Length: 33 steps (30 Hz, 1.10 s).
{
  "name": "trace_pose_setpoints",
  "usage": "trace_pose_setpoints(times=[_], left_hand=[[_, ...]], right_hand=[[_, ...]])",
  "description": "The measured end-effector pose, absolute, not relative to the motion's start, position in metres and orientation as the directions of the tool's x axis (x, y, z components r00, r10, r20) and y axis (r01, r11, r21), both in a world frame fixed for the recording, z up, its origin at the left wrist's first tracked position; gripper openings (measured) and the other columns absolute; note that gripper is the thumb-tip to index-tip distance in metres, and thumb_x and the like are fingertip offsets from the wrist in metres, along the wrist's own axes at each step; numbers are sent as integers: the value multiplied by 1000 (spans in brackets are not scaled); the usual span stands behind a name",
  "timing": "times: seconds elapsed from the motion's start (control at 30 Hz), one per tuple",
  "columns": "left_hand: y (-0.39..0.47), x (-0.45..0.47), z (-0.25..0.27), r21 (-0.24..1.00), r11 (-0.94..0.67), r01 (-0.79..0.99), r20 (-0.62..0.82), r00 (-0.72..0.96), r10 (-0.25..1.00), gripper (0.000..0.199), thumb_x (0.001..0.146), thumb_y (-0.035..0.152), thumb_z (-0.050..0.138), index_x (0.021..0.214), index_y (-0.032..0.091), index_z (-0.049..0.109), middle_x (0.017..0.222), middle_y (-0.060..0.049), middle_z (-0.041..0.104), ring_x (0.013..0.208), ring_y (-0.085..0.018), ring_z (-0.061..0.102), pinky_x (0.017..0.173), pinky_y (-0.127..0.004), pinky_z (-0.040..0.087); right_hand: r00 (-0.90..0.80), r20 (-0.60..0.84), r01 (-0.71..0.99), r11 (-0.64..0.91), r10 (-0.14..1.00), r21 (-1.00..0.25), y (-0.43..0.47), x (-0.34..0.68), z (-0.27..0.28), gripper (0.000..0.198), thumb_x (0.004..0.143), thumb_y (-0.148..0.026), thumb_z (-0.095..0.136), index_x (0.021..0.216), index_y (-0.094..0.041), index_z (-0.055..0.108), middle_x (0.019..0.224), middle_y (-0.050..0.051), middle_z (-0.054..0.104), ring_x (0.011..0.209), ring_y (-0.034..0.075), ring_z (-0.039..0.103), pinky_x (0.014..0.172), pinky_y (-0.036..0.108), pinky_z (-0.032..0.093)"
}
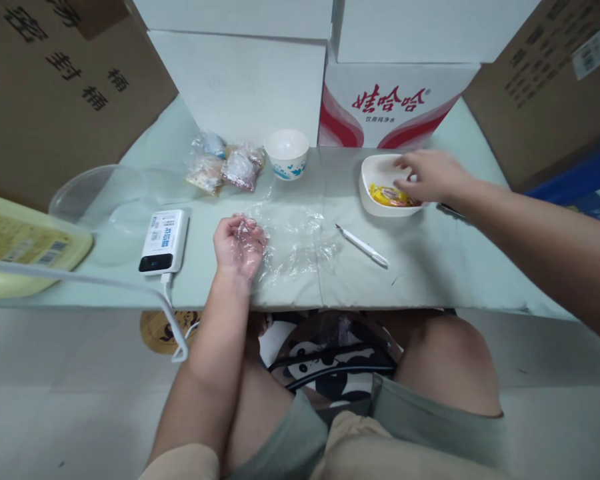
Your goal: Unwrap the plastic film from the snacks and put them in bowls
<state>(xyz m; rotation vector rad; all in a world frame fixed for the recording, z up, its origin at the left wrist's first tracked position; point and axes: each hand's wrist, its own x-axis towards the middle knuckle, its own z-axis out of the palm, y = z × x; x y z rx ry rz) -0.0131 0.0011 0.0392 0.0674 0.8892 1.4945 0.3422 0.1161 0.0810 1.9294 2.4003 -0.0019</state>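
My left hand [241, 245] lies palm up on the table, its curled fingers on the edge of a clear plastic bag [295, 243]. The thin bag spreads flat to the right of that hand and partly covers the fingers. Over the rim of a white bowl [373, 179] is my right hand [427, 175], slightly blurred, its thumb and fingers apart with nothing visible between them. Yellow-wrapped sweets [387, 195] sit in the bowl, just below those fingertips. A white pen-like cutter [364, 247] rests between the bag and the bowl.
Behind the bag stand a paper cup [287, 157] and several filled clear packets [230, 163]. A white power bank [164, 241] with a cable, a clear round lid [100, 200] and a yellow bottle [25, 243] are at left. Boxes [400, 103] wall the back and sides.
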Motion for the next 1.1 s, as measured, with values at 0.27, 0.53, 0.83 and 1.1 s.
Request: trace_pose_setpoints(times=[0.27, 0.53, 0.83, 1.1], left_hand=[[-1, -14, 40, 555, 126, -822, -465, -181, 867, 13, 66, 14, 56, 66, 20, 44, 52, 7, 52, 43, -6, 51, 46, -17, 42], [1, -14, 40, 563, 123, -817, -453, -181, 873, 14, 66, 14, 56, 66, 20, 44, 51, 7, 52, 42, -7, 50, 46, -18, 41], [-1, -14, 40, 562, 152, -813, -437, -136, 889, 12, 68, 15, 54, 64, 20, 45, 53, 5, 52, 44, -9, 52, 48, -21, 46], [-9, -18, 38, 751, 293, -592, -427, -98, 899, 22, 74, 37, 60, 65, 21, 48, 66, -3, 62, 65, -20, 67, 61, -35, 59]], right_hand=[[-393, -269, 909, 415, 879, 28, 124, 347, 38, 84, 73, -70, 63, 145, -28, 55, 131, 14, 69, 123, 43, 59, 107, 66, 33], [-384, -225, 923, 373, 896, -89, 109, 357, 59, 69, 85, -62, 50, 146, -30, 55, 142, 11, 63, 131, 42, 56, 107, 60, 38], [-206, 156, 944, 238, 966, -228, 86, 366, 84, 37, 93, -34, 47, 119, -21, 68, 139, 19, 61, 133, 41, 51, 112, 61, 33], [-395, 264, 683, 473, 880, -556, -10, 258, 21, 45, 92, -31, 44, 134, -30, 61, 132, 9, 67, 126, 31, 61, 108, 51, 48]])
